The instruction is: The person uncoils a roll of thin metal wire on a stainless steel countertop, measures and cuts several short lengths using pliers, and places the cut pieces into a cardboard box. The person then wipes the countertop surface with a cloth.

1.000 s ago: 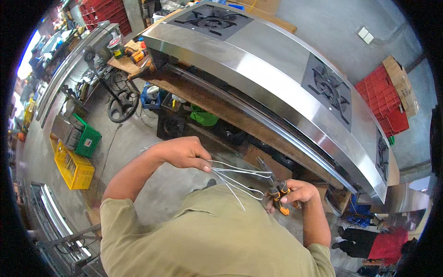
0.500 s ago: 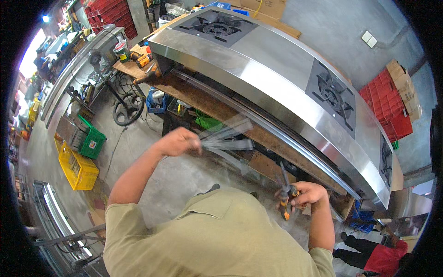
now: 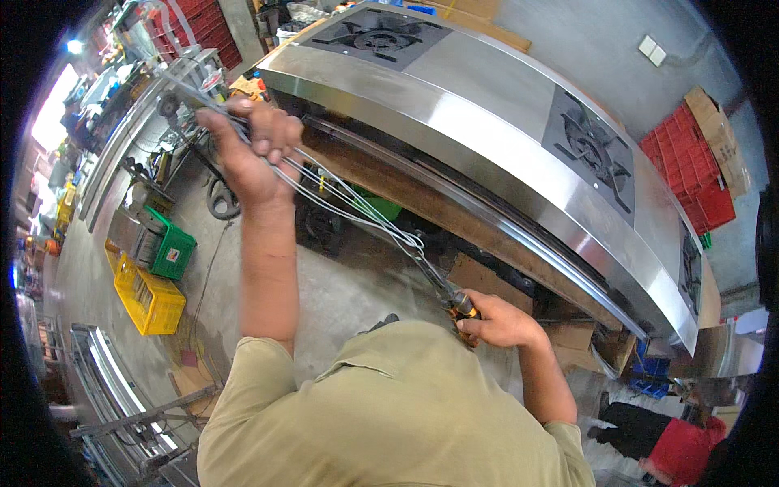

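My left hand (image 3: 258, 154) is raised at the upper left, fingers closed around a bundle of thin silvery wires (image 3: 345, 201). The wires slant down to the right and end in bent loops; their other ends rise past the fist and blur. In my right hand (image 3: 505, 321) is a pair of pliers (image 3: 461, 307) with orange and black handles. Their long dark jaws point up and left to the looped wire ends. Whether the jaws grip the wire I cannot tell.
A long stainless steel cooking counter (image 3: 479, 138) with several black burners stands ahead, over a brown wooden shelf (image 3: 406, 191). Green (image 3: 173, 253) and yellow crates (image 3: 150, 300) sit on the floor at left, red crates (image 3: 682, 166) at right. A person in red (image 3: 686, 446) is at the lower right.
My left hand has swung up and away with the wires, which now stretch toward my right hand. The pliers have moved up and left, their jaws now at the wire loops.
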The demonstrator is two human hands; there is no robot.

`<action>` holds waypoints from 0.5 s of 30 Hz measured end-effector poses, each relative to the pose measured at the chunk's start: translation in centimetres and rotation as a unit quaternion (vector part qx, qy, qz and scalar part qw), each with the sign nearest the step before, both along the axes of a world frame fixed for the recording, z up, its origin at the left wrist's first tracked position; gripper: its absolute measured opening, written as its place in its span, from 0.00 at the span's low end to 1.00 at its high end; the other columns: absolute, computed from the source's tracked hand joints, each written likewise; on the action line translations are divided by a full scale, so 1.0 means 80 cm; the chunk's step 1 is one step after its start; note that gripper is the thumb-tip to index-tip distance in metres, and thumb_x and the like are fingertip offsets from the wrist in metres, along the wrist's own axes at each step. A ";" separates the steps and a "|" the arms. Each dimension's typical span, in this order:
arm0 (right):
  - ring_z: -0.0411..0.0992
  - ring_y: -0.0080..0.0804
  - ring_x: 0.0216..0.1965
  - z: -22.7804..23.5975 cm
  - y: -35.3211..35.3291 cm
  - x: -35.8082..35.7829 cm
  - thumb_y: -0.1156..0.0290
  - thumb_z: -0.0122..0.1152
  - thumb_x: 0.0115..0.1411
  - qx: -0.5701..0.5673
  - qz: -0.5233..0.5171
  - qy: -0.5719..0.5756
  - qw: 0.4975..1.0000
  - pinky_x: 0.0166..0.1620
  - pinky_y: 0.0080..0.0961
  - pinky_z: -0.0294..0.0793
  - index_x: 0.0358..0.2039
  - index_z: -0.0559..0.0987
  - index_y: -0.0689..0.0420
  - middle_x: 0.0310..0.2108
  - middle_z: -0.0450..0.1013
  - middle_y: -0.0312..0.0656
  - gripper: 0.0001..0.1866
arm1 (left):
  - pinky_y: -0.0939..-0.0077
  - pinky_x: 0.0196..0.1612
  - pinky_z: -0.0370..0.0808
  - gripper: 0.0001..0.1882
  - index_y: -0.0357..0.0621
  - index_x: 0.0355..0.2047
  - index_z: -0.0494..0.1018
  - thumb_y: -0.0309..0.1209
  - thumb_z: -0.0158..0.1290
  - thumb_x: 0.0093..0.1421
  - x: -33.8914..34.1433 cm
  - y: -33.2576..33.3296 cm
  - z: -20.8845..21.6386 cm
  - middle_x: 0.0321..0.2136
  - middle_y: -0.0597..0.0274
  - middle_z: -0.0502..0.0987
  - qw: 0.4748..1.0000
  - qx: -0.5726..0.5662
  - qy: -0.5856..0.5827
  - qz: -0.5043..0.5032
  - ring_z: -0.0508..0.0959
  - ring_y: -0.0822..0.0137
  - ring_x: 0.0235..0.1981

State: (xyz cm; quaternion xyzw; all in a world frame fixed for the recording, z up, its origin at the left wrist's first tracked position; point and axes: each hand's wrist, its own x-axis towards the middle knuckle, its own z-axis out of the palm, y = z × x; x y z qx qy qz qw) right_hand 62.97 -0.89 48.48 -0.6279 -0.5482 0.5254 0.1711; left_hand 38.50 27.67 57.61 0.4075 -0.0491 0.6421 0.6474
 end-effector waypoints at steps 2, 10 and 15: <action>0.75 0.36 0.34 0.002 -0.008 0.002 0.66 0.61 0.57 0.004 -0.009 0.005 1.000 0.42 0.35 0.73 0.53 0.69 0.62 0.31 0.76 0.47 0.25 | 0.82 0.18 0.54 0.25 0.51 0.34 0.71 0.59 0.41 0.65 -0.007 0.005 0.014 0.12 0.75 0.55 0.999 0.002 -0.040 -0.016 0.53 0.78 0.11; 0.75 0.36 0.36 -0.023 -0.019 0.007 0.69 0.60 0.55 0.100 -0.086 0.097 0.986 0.44 0.33 0.73 0.58 0.67 0.63 0.32 0.76 0.47 0.30 | 0.83 0.16 0.52 0.22 0.53 0.34 0.71 0.58 0.43 0.65 -0.011 0.002 0.021 0.10 0.76 0.55 0.995 0.002 -0.080 0.054 0.53 0.79 0.10; 0.75 0.42 0.42 -0.013 -0.021 0.018 0.74 0.57 0.51 0.244 -0.094 -0.056 0.964 0.50 0.34 0.72 0.57 0.68 0.63 0.40 0.76 0.52 0.30 | 0.81 0.16 0.52 0.23 0.47 0.36 0.72 0.53 0.40 0.69 -0.026 0.016 0.026 0.11 0.74 0.57 0.992 -0.064 -0.109 0.020 0.54 0.77 0.11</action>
